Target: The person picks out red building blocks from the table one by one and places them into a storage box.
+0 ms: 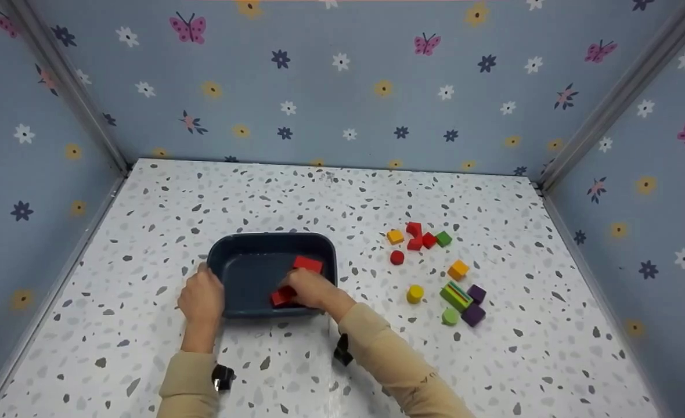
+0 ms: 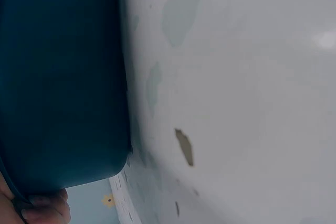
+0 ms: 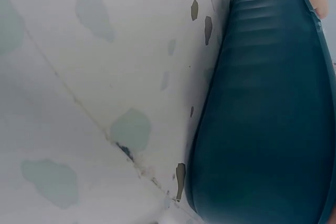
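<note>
A dark blue rectangular tub (image 1: 249, 313) stands on the speckled table. My left hand (image 1: 202, 295) grips its left rim; in the left wrist view, curled fingertips (image 2: 47, 209) show over the edge. My right hand (image 1: 310, 287) reaches over the near right side into the tub. Its fingers hold a red block (image 1: 282, 297) low against the tub floor, though the hand partly hides it. Another red block (image 1: 307, 265) lies just beyond that hand, toward the tub's far right. The right wrist view shows mostly the tub's outer wall (image 3: 262, 108).
Right of the tub lie several loose blocks: a red arch (image 1: 415, 236), a red ball (image 1: 397, 257), a yellow cylinder (image 1: 415, 294), an orange block (image 1: 458, 269), a green striped block (image 1: 456, 296) and purple cubes (image 1: 473, 314). Flowered walls (image 1: 342, 104) enclose the table's back and sides.
</note>
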The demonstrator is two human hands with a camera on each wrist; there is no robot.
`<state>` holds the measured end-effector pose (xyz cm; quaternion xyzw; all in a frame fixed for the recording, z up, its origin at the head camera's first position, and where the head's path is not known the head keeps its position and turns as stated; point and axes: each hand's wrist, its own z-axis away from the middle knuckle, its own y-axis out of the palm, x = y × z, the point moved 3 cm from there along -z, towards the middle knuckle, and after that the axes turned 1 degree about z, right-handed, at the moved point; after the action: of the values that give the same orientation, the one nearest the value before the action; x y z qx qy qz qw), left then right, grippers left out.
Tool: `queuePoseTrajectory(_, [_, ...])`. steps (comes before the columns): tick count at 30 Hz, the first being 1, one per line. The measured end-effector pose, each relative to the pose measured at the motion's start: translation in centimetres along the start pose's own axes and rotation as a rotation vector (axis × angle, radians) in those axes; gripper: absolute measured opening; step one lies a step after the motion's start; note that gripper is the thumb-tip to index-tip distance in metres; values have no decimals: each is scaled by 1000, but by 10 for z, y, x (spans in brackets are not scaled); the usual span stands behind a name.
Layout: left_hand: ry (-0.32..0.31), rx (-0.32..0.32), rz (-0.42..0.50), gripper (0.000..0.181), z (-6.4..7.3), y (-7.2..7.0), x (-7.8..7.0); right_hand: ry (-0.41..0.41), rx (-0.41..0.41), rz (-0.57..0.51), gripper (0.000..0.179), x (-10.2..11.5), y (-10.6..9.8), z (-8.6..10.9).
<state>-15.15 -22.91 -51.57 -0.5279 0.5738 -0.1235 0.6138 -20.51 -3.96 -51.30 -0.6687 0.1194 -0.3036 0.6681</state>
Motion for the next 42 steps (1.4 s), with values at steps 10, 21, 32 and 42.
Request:
queuePoseTrajectory(10, [2,-12,-4,21,0,0,0,-7,8,25,27,-2,3,-3])
queuePoseTrajectory(21, [-3,1,-14,22,0,1,0,13,38,39,30,-2,2,-1])
queuePoseTrajectory(32, [8,-20,-11,23,-1,0,0,1,-7,49,29,2,-7,6])
queuePoseTrajectory(42, [7,-18,-9,22,0,1,0,-36,-179,14,26,1,-19,21])
